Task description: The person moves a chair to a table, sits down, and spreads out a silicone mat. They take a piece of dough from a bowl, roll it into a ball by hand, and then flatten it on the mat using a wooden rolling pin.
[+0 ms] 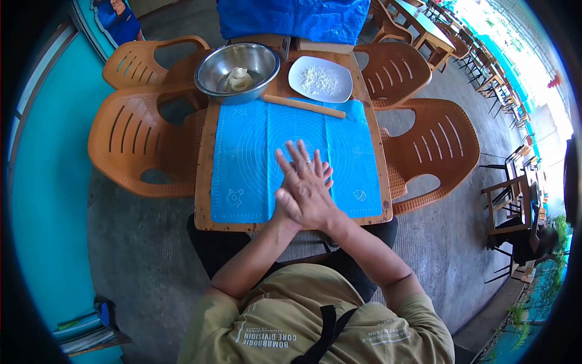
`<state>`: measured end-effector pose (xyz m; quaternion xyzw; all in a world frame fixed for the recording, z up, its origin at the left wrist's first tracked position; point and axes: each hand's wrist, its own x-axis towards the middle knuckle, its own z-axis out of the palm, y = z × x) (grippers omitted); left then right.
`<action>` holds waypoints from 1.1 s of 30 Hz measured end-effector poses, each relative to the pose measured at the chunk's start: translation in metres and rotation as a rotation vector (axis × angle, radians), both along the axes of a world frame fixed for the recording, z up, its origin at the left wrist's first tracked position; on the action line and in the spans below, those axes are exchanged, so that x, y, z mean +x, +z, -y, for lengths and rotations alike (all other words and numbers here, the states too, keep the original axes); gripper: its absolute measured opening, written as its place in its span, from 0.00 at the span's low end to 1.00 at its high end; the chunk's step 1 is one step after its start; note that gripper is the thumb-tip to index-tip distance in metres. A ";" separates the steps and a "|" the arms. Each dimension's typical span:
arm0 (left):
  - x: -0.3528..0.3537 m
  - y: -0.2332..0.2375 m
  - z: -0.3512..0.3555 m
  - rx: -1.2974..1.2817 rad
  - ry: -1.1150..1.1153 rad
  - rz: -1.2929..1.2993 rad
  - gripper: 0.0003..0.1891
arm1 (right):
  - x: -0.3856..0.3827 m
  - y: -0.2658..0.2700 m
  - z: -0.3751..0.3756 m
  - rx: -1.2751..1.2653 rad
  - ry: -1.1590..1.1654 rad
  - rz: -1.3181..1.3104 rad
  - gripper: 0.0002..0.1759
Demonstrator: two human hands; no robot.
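Over the near half of a blue silicone pastry mat [242, 173], my two hands are laid one across the other. On top is my right hand [309, 191], its back showing and its fingers stretched out and slightly smeared by motion. Beneath it, my left hand [328, 173] is mostly covered; some fingertips stick out on the right side. No object shows in either hand. Beyond them a wooden rolling pin [306, 107] lies aslant on the mat's far edge. Pale dough [238, 80] sits in a steel bowl [209, 68] at the far left.
A white plate [342, 91] with white flour [319, 80] stands at the far right of the wooden table [206, 200]. Behind is a blue plastic cover [291, 21]. Brown plastic chairs [130, 136] flank both sides. A person [527, 246] is at the far right.
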<state>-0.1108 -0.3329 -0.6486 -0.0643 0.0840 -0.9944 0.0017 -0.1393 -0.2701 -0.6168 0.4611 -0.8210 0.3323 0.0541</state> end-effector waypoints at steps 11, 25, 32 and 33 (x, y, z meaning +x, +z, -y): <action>0.038 -0.029 0.098 -0.352 0.103 0.419 0.29 | -0.191 -0.033 0.000 0.008 -0.395 0.030 0.26; 0.053 -0.038 0.153 -0.257 0.149 0.420 0.25 | -0.371 -0.104 0.032 0.543 -0.404 0.119 0.37; 0.042 -0.034 0.152 -0.280 0.133 0.392 0.25 | -0.372 -0.076 0.009 -0.686 -0.466 1.042 0.29; 0.043 -0.036 0.152 -0.293 0.140 0.379 0.25 | -0.363 -0.069 0.004 -0.831 -0.393 1.185 0.26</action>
